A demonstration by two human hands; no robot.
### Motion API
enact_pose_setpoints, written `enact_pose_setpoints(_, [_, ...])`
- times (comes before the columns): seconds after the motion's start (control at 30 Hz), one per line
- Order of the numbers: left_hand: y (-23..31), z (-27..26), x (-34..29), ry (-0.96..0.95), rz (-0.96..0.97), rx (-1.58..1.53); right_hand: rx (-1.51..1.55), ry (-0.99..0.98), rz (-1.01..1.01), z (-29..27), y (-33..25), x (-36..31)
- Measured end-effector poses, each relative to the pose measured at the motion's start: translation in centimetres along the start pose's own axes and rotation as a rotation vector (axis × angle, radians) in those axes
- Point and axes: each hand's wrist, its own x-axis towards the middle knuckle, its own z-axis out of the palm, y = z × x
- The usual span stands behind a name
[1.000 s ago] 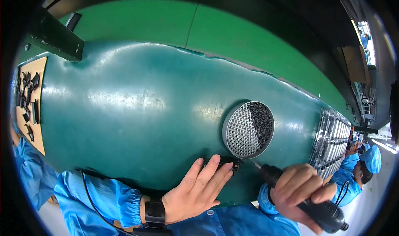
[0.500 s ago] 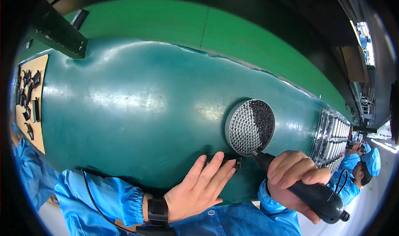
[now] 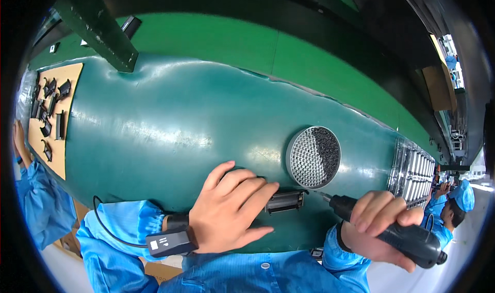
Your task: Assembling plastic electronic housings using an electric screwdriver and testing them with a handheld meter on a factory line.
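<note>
My left hand lies palm down on the green table, its fingers apart, with the index fingertip at the left end of a long black plastic part. My right hand is wrapped round a black electric screwdriver. Its thin bit points left toward the right end of the black part, just below a round dish. Small holes cover the dish's grey plate, and many tiny dark screws are heaped over its right side. Whether a screw sits on the bit is too small to tell.
At the far left, a tan board carries several black plastic parts. Clear trays with white strips stand at the right. A dark green post rises at the back left. Other people in blue sit at both sides.
The screwdriver bit has left the dish's lower rim and now points at the black part's right end. My left hand has shifted left, uncovering more of the part. The view has shifted slightly.
</note>
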Motion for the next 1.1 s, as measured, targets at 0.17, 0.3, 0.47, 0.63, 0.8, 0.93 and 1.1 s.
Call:
enact_pose_setpoints(0.17, [-2.3, 0.5, -0.5, 0.059, 0.03, -0.084, 0.009, -0.005, -0.039, 4.8, 1.4, -1.3])
enact_pose_setpoints(0.3, [-3.9, 0.9, -1.5, 0.073, 0.017, -0.091, 0.122, -0.243, 0.053, 6.3, 3.6, -2.1])
enact_pose_setpoints(0.47, [-5.7, 1.7, -2.2, 0.102, 0.021, -0.107, 0.004, -0.205, -0.019, 6.9, 6.9, -4.5])
enact_pose_setpoints(0.63, [-6.6, 2.0, -2.4, 0.107, 0.026, -0.087, 0.041, -0.296, 0.014, 6.4, 8.0, -4.8])
enact_pose_setpoints(0.8, [-6.6, 2.3, -2.4, 0.104, 0.01, -0.091, -0.017, -0.206, 0.015, 7.1, 7.8, -5.0])
enact_pose_setpoints(0.93, [-6.8, 2.6, -2.6, 0.118, 0.004, -0.089, 0.076, -0.379, 0.158, 7.0, 7.3, -4.2])
enact_pose_setpoints(1.1, [-7.0, 2.6, -3.1, 0.117, 0.001, -0.088, 0.0, -0.289, 0.035, 6.9, 8.8, -6.0])
